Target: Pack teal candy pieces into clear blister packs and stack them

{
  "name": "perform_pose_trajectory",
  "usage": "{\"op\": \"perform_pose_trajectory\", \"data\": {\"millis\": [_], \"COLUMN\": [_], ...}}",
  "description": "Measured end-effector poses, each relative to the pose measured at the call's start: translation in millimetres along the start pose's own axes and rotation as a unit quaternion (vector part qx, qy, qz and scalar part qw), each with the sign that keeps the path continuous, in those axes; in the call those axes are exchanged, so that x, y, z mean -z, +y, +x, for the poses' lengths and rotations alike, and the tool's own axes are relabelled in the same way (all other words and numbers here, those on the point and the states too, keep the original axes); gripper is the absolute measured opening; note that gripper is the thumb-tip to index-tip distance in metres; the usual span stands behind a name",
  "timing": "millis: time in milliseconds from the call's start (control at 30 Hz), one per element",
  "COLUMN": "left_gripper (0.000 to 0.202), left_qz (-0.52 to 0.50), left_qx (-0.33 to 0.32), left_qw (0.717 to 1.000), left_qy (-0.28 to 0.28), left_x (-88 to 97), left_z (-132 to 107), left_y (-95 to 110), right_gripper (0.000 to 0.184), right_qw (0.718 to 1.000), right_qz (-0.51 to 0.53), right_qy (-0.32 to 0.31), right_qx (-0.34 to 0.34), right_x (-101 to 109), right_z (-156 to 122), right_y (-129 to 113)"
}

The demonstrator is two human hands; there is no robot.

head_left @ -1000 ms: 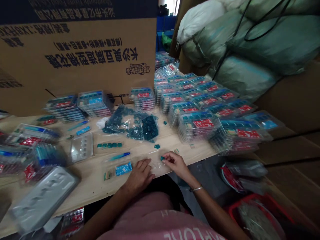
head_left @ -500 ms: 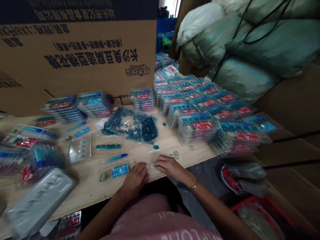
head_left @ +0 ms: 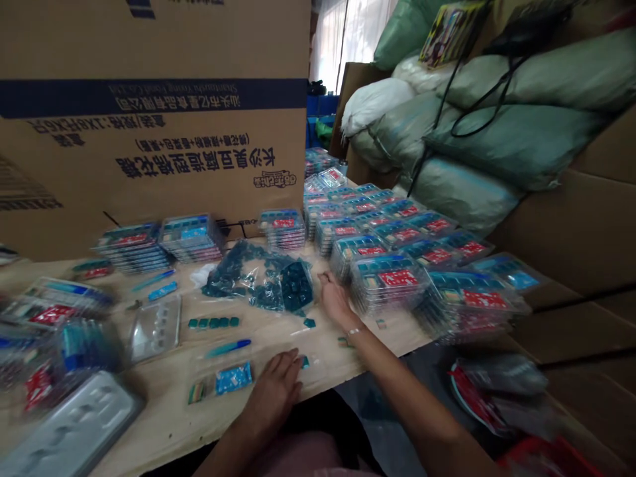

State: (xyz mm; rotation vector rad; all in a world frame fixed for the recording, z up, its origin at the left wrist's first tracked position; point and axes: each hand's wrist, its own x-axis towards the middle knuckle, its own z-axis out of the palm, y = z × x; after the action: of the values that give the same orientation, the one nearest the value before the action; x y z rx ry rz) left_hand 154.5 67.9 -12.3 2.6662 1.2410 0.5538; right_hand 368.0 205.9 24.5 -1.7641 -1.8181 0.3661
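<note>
My left hand lies with its fingers stretched flat over a clear plastic tray. A small teal piece sits by its fingertips. To its left, the tray has a blue pen, a blue packet and a small striped piece. My right hand reaches forward onto the table, right of a clear bag of teal pieces. Its fingers are drawn together near the tabletop; what is in them is hidden. A loose teal piece lies left of the right wrist.
Stacks of filled clear boxes crowd the right side. A row of teal pieces and a bare clear tray lie left. A grey moulded tray is front left. A cardboard box stands behind.
My right hand has moved forward from beside the left hand to the spot where a loose teal piece lay. A teal piece now shows by my left fingertips. The view has tilted up.
</note>
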Motion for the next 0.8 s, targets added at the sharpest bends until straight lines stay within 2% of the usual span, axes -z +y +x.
{"op": "perform_pose_trajectory", "data": {"millis": [100, 167, 267, 333, 367, 433, 500, 567, 700, 800], "left_gripper": [0.041, 0.042, 0.041, 0.038, 0.035, 0.030, 0.027, 0.029, 0.033, 0.034], "left_qz": [-0.027, -0.043, -0.078, -0.104, -0.115, -0.126, -0.111, -0.081, -0.059, -0.073], "left_qx": [-0.006, 0.003, 0.028, 0.064, 0.084, 0.110, 0.110, 0.096, 0.061, 0.050], "left_qw": [0.999, 0.998, 0.997, 0.992, 0.988, 0.985, 0.988, 0.992, 0.996, 0.996], "left_qy": [-0.035, -0.036, 0.006, 0.044, 0.055, 0.046, 0.016, -0.001, 0.011, 0.012], "left_x": [-3.7, -3.4, 3.6, 9.8, 12.1, 13.3, 9.8, 3.8, -2.3, 0.4], "left_z": [5, 5, 3, 3, 4, 6, 7, 6, 2, 0], "left_y": [9, 11, 8, 6, 5, 5, 6, 7, 6, 3], "right_gripper": [0.035, 0.031, 0.025, 0.018, 0.014, 0.009, 0.007, 0.007, 0.006, 0.012], "right_qw": [0.999, 0.998, 0.998, 0.997, 0.990, 0.955, 0.928, 0.929, 0.939, 0.938], "right_qz": [-0.023, -0.025, -0.024, 0.041, 0.099, 0.221, 0.282, 0.289, 0.273, 0.241], "right_qy": [-0.015, -0.025, -0.030, -0.063, -0.104, -0.192, -0.231, -0.216, -0.190, -0.208], "right_qx": [-0.038, -0.046, -0.044, -0.014, 0.010, 0.054, 0.074, 0.077, 0.092, 0.137], "right_x": [-10, -9, 0, 4, 5, 3, -2, -5, -5, 3], "right_z": [28, 27, -3, -35, -52, -83, -103, -112, -108, -100], "right_y": [0, 2, 10, 14, 16, 16, 14, 10, 8, 7]}}
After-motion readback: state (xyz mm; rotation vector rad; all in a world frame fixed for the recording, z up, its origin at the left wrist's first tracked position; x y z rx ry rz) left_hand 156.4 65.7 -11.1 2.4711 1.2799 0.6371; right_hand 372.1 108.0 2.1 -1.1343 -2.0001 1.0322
